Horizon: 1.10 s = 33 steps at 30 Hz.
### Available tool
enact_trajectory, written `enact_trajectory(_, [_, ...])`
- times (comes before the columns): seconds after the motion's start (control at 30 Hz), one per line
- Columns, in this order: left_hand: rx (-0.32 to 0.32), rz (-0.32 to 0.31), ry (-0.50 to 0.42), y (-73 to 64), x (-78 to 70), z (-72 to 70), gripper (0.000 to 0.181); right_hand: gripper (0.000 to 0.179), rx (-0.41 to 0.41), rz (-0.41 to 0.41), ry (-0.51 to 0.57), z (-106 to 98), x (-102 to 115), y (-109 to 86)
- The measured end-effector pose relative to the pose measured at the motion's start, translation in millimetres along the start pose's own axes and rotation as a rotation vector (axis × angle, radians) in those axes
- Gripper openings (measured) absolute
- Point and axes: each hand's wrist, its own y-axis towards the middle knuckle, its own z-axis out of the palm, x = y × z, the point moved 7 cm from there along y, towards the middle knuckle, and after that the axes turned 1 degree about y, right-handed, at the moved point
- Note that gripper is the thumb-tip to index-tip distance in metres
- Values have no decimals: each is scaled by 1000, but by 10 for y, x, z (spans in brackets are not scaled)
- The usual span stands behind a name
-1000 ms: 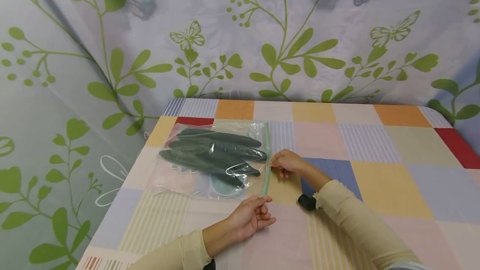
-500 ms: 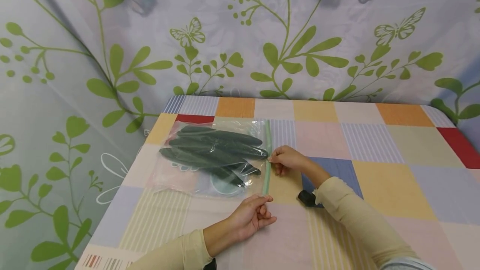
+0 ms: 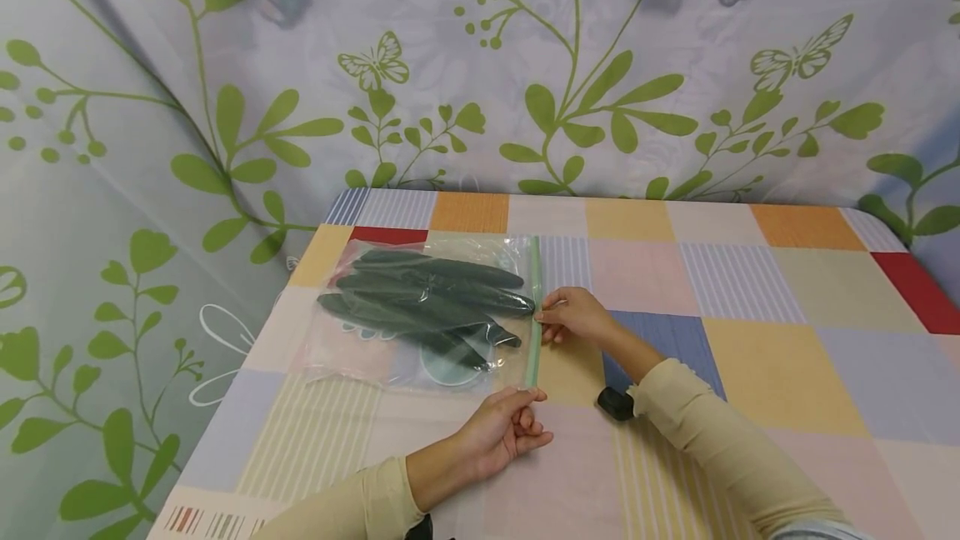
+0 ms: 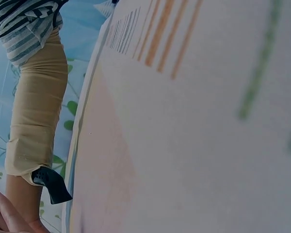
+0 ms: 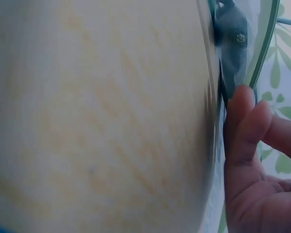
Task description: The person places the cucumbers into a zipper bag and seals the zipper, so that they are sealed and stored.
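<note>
A clear zip bag (image 3: pixel 352 365) lies flat on the patchwork tablecloth, with several long dark green cucumbers (image 3: pixel 427 290) inside. Its green zip strip (image 3: pixel 533 361) runs along the right side. My left hand (image 3: pixel 498 436) pinches the strip's near end between thumb and forefinger, the other fingers loosely bent. About halfway up the strip, my right hand (image 3: pixel 577 315) pinches it from the right. In the right wrist view, the thumb and forefinger of the right hand (image 5: pixel 257 145) meet at the bag's edge, beside a cucumber end (image 5: pixel 233 43). The left wrist view mostly shows tablecloth.
The patchwork tablecloth (image 3: pixel 757 373) covers the table, whose far edge meets a leaf-patterned curtain (image 3: pixel 600 65). A black wrist device (image 3: pixel 617 403) sticks out at the right cuff. Another black device (image 3: pixel 420 528) shows under the left cuff.
The fingers of my right hand have shifted slightly at the zip strip, staying near its middle. My left hand keeps its pinch at the near end, and the bag lies as before.
</note>
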Motion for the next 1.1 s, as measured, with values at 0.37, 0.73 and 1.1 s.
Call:
enact_trajectory(0.37, [-15, 10, 12, 14, 4, -28, 7, 18, 17, 13, -81, 31, 8, 20])
enact_trajectory(0.73, [-15, 17, 4, 18, -46, -40, 9, 29, -33, -6, -117, -1, 83, 87])
enact_trajectory(1.1, [-12, 11, -6, -16, -30, -65, 8, 35, -75, 12, -121, -74, 68, 205])
